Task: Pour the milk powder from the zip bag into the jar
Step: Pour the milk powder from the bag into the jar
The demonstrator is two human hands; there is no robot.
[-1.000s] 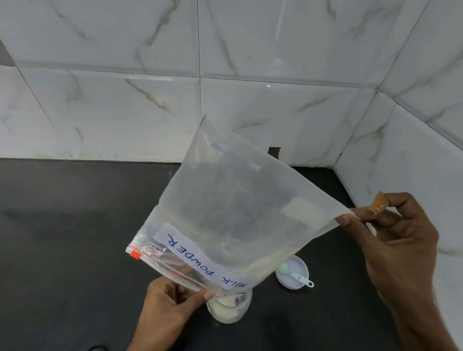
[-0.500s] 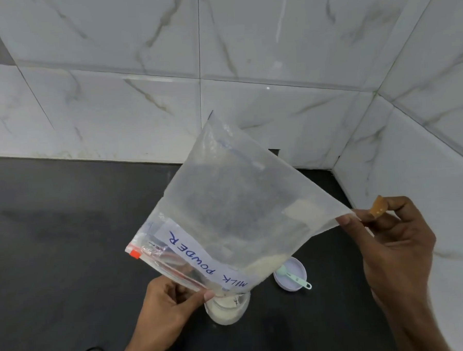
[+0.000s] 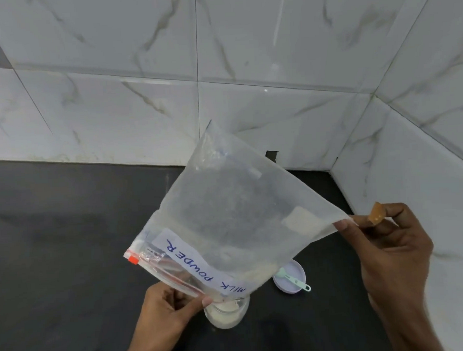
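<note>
Inverted zip bag (image 3: 227,215) still over jar (image 3: 227,315); powder (image 3: 257,275) inside seemingly less.

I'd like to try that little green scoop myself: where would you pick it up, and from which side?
Pinch the green scoop by its ringed handle end, from the near right. It lies flat in the lilac lid, bowl inside, that end jutting past the rim, probably easiest to reach.
</note>
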